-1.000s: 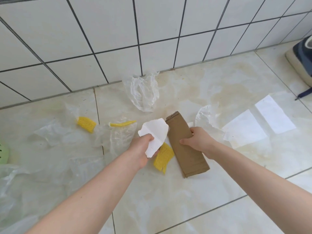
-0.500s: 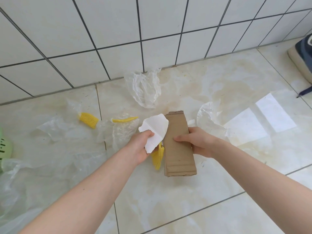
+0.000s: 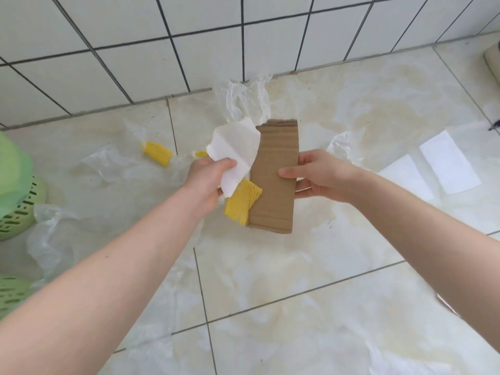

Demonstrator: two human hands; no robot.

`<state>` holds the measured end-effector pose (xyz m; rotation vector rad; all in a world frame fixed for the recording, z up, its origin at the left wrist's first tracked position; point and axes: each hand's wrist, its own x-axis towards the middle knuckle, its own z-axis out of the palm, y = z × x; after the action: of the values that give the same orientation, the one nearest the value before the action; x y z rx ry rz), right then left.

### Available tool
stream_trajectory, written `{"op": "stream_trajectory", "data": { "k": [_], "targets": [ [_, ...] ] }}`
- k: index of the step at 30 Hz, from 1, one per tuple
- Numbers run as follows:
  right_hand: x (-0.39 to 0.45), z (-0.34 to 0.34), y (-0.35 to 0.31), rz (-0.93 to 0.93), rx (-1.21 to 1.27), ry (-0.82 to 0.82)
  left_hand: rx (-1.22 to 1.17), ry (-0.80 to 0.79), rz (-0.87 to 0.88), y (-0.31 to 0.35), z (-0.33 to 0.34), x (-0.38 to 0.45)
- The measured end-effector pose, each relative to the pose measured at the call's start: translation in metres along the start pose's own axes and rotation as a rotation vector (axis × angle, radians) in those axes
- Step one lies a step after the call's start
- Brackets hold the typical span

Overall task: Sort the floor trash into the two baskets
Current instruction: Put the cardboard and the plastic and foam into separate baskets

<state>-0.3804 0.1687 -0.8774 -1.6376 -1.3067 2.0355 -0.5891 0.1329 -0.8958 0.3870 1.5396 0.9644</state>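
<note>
My right hand (image 3: 313, 175) grips a brown cardboard strip (image 3: 276, 163) by its right edge and holds it upright above the floor. My left hand (image 3: 207, 182) is closed on a piece of white paper (image 3: 235, 147), which overlaps the cardboard's left edge. A yellow foam net (image 3: 240, 203) shows just below the paper, beside my left hand; whether that hand holds it I cannot tell. Two green baskets stand at the left edge, one lined with a green bag (image 3: 12, 185), the other (image 3: 9, 293) nearer to me.
Clear plastic bags lie on the tiles: one by the wall (image 3: 243, 101), one at the left (image 3: 108, 163), one near the baskets (image 3: 46, 236). Another yellow foam net (image 3: 158, 153) lies at the left. Two white paper sheets (image 3: 446, 163) rest at the right. A shoe (image 3: 493, 63) is at the far right.
My right hand has lifted the cardboard strip off the floor and turned it upright. Both hands rose and came closer together. The view has swung left, and the green baskets now show.
</note>
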Motion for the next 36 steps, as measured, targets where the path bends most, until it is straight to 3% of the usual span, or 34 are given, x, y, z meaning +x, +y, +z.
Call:
{"op": "stream_trajectory", "data": {
  "k": [6, 13, 16, 20, 25, 31, 36],
  "targets": [
    [-0.034, 0.001, -0.002, -0.06, -0.122, 0.028, 0.093, 0.038, 0.2, 0.009, -0.039, -0.029],
    [-0.078, 0.039, 0.007, -0.25, -0.713, 0.22, 0.268, 0.181, 0.396, -0.002, -0.081, -0.09],
    [-0.094, 0.056, 0.005, -0.29, -0.683, 0.161, 0.273, 0.236, 0.399, -0.014, -0.098, -0.113],
    [-0.102, 0.079, 0.004, -0.273, -0.506, 0.067, -0.056, 0.234, 0.271, -0.026, -0.121, -0.137],
    [-0.111, 0.117, 0.006, -0.23, -0.235, -0.16, -0.219, 0.226, 0.211, -0.038, -0.148, -0.16],
    [-0.11, 0.174, 0.013, -0.143, -0.203, -0.426, -0.339, 0.174, 0.146, -0.05, -0.169, -0.174],
    [-0.103, 0.204, 0.007, -0.159, -0.265, -0.466, -0.363, 0.192, 0.146, -0.053, -0.186, -0.179]
  ]
}}
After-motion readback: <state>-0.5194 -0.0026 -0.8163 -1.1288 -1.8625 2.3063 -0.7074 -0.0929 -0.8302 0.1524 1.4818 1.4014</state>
